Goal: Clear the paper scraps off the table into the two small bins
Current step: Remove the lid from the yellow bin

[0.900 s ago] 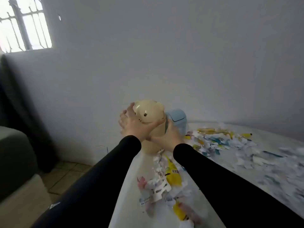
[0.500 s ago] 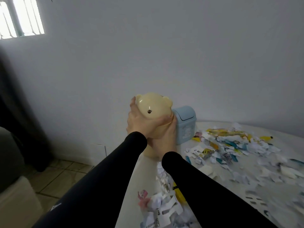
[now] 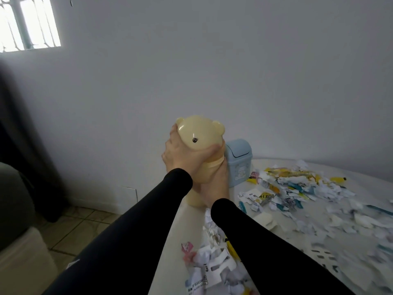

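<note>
Lid work is the step you are in, by my reading: before any scrap goes in, the yellow bear bin [image 3: 203,167] has to be opened, and you have both hands on it at the near-left edge of the table [image 3: 314,167]. Your next move likely calls for a twist or lift of the bear-head lid [image 3: 201,133] while the body stays steady, then a free hand to gather paper. Going left to right: your left hand [image 3: 182,155] wraps the lid, fingers spread wide behind the bear's head, fingertips [image 3: 173,129] up by its left ear and thumb [image 3: 209,150] curled across the front just under the face. Below and to the right of that thumb, your right hand [image 3: 214,186] clasps the bin's body; its fingers go round the far side, so you cannot tell how tightly they close. Just right of those fingers, touching or nearly touching the yellow bin, stands the blue bin [image 3: 239,161], its swing lid shut. Further right of both hands, and below your right forearm, the paper scraps [image 3: 297,188] lie strewn across the table, none yet cleared that I can see. Keep the 2 bins near the pile so each handful has a short way to go.
</note>
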`<state>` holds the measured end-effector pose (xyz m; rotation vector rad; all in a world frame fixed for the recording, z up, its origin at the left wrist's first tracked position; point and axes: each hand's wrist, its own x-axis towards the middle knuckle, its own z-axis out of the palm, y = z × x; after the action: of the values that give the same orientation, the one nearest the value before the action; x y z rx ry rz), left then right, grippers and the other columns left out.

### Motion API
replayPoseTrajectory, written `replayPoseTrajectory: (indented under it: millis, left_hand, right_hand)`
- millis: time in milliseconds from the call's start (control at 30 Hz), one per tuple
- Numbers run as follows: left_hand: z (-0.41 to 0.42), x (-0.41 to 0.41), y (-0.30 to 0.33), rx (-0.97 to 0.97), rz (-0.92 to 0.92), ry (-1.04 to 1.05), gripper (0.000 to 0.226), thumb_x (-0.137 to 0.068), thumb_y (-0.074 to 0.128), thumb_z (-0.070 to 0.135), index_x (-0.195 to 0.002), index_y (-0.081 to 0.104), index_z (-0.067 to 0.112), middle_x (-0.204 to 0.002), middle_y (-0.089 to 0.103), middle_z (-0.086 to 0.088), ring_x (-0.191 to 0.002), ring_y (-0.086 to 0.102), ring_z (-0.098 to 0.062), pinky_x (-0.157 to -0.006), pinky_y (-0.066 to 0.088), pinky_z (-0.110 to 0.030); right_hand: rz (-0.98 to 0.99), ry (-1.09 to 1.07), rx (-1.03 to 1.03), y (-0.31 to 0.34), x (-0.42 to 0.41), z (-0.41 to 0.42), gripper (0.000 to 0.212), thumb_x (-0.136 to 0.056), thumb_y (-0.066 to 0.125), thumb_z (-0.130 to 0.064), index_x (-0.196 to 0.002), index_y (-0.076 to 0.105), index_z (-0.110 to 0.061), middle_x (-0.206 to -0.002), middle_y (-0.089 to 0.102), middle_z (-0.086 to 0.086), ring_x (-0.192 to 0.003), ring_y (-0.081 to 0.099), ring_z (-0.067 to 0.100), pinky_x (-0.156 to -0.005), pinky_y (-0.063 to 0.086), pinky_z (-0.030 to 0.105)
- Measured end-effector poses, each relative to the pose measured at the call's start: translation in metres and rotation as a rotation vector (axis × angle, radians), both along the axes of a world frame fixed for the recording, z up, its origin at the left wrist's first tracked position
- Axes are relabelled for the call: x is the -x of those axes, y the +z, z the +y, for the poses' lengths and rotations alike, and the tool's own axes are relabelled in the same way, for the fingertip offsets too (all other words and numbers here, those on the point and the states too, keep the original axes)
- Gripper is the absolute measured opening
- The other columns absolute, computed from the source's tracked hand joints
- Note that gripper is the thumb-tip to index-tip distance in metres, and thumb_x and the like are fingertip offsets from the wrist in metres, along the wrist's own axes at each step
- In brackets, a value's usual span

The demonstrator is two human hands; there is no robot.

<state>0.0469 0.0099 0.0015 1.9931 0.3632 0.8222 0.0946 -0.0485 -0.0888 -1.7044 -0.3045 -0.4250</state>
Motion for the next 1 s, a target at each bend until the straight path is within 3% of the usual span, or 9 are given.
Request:
replayPoseTrajectory:
  millis: [200,333,400,533,667,867,1000]
  left_hand:
    - [-0.002,0.029,0.006,0.178,-0.131,0.011,0.123,-0.038,0.077,0.07,-0.14,0.013,0.047,-0.132,0.042,0.007,-0.124,0.043,-0.023,-0.103,0.041,-0.048]
    - [0.005,0.067,-0.026,0.262,-0.186,0.065,0.119,-0.043,0.081,0.064,-0.139,0.013,0.048,-0.135,0.039,0.009,-0.125,0.042,-0.02,-0.102,0.042,-0.044]
    - [0.012,0.083,-0.04,0.265,-0.192,0.104,0.118,-0.045,0.082,0.062,-0.14,0.013,0.049,-0.137,0.039,0.009,-0.124,0.042,-0.019,-0.101,0.042,-0.042]
    - [0.017,0.103,-0.061,0.26,-0.148,0.185,0.121,-0.039,0.08,0.067,-0.138,0.013,0.047,-0.139,0.04,0.006,-0.126,0.042,-0.024,-0.104,0.039,-0.048]
    - [0.011,0.113,-0.075,0.271,-0.088,0.226,0.122,-0.038,0.08,0.068,-0.137,0.012,0.046,-0.14,0.037,0.006,-0.127,0.041,-0.025,-0.107,0.035,-0.049]
    - [0.011,0.117,-0.089,0.182,0.057,0.291,0.122,-0.046,0.08,0.064,-0.142,0.012,0.036,-0.146,0.03,0.0,-0.131,0.037,-0.027,-0.111,0.024,-0.047]
    - [0.008,0.119,-0.088,0.117,0.134,0.302,0.123,-0.046,0.079,0.063,-0.144,0.012,0.031,-0.145,0.032,-0.003,-0.132,0.039,-0.024,-0.105,0.024,-0.046]
  right_hand:
    - [0.074,0.029,0.06,-0.001,0.003,-0.005,0.142,-0.031,0.088,-0.058,-0.147,0.013,-0.021,-0.146,0.035,-0.003,-0.133,0.039,0.013,-0.108,0.04,0.037]
    - [0.04,0.007,0.021,-0.009,-0.016,-0.003,0.139,-0.019,0.087,-0.069,-0.139,0.032,-0.027,-0.13,0.054,-0.009,-0.119,0.056,0.01,-0.093,0.053,0.039]
    - [0.03,-0.003,0.05,-0.016,-0.022,-0.001,0.136,-0.019,0.084,-0.073,-0.137,0.036,-0.027,-0.129,0.055,-0.01,-0.118,0.056,0.009,-0.094,0.053,0.037]
    - [0.002,-0.046,0.064,-0.007,-0.004,-0.004,0.134,-0.03,0.08,-0.073,-0.142,0.028,-0.02,-0.14,0.046,-0.002,-0.129,0.047,0.013,-0.106,0.043,0.038]
    - [-0.019,-0.048,0.082,-0.003,-0.006,-0.003,0.13,-0.033,0.066,-0.087,-0.14,0.035,-0.02,-0.138,0.05,-0.003,-0.125,0.051,0.01,-0.103,0.046,0.037]
    - [0.014,-0.044,0.045,-0.006,-0.007,-0.008,0.137,-0.018,0.084,-0.074,-0.136,0.036,-0.023,-0.128,0.056,-0.006,-0.118,0.056,0.011,-0.097,0.05,0.037]
    - [0.018,-0.016,0.071,-0.007,-0.001,-0.011,0.137,-0.023,0.084,-0.073,-0.139,0.032,-0.024,-0.131,0.053,-0.004,-0.121,0.054,0.013,-0.098,0.049,0.039]
